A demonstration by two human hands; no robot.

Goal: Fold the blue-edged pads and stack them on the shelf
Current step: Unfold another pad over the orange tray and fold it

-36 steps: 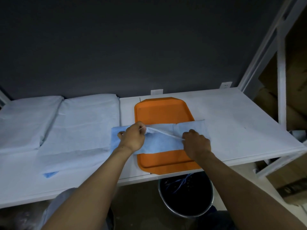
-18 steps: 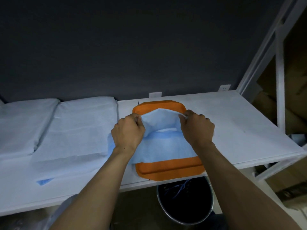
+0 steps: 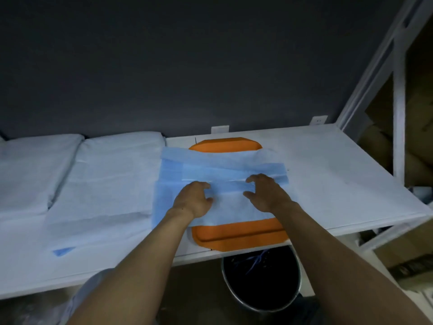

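Observation:
A blue-edged pad (image 3: 220, 170) lies spread across the orange tray (image 3: 236, 233) on the white shelf (image 3: 332, 174), its blue bands showing along the far side and its white middle near me. My left hand (image 3: 193, 200) rests on the pad's near left part with fingers loosely bent. My right hand (image 3: 267, 193) hovers or rests just right of it, fingers spread and relaxed. Neither hand grips the pad. The tray shows only at its far rim and near edge.
Two stacks of white folded pads (image 3: 117, 165) (image 3: 32, 170) fill the shelf's left side, with a blue corner (image 3: 63, 250) poking out near the front. A dark metal-rimmed bin (image 3: 260, 277) stands under the shelf. A white shelf frame (image 3: 398, 90) rises at right.
Both hands had pinched the pad's edge and lifted it toward the far side. Now the pad is laid out flat over the tray and both hands have let go, lying open on it.

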